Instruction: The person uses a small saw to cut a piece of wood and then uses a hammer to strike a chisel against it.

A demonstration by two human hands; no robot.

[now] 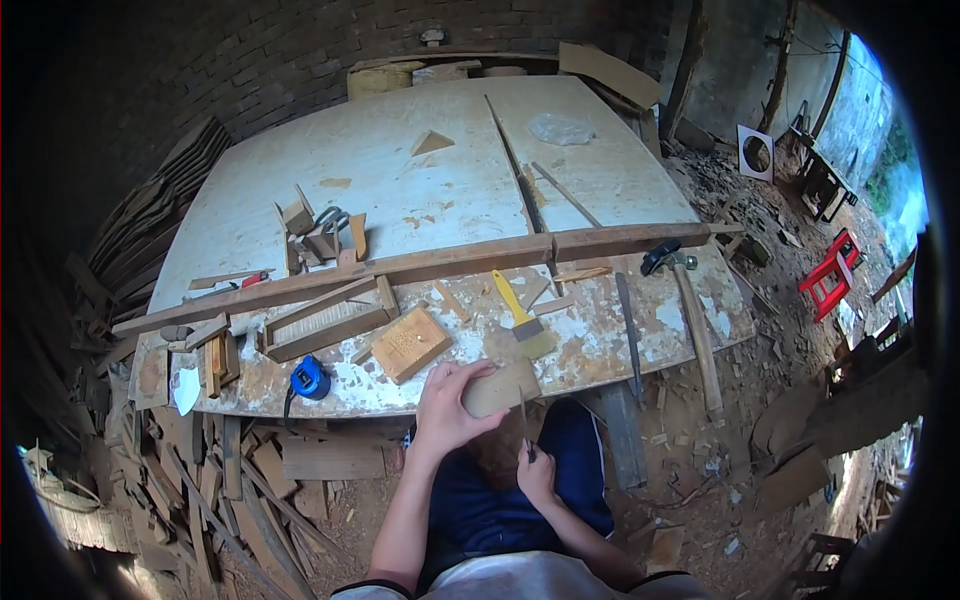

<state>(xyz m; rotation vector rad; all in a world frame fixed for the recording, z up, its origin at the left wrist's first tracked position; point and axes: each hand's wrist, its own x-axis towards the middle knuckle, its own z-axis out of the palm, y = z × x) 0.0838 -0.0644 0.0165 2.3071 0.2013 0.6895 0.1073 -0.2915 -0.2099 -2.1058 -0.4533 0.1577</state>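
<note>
My left hand [447, 405] grips a flat tan piece [503, 390] at the table's front edge, thumb below and fingers above. Just right of and below it, my right hand [537, 470] is closed around the dark handle of a thin blade-like tool [524, 420], which points up and meets the piece's right end. Beyond the piece lies a yellow-handled brush [512, 305]. A light wooden block [410, 343] rests to the left of the brush, beside an open wooden frame [330, 320].
A long wooden beam [450, 262] crosses the table [330, 200]. A blue tape measure [310, 377] sits near the front left edge. On the right are a hammer [693, 330] and a dark bar [630, 330]. Scrap wood covers the floor; a red object [830, 275] stands farther right.
</note>
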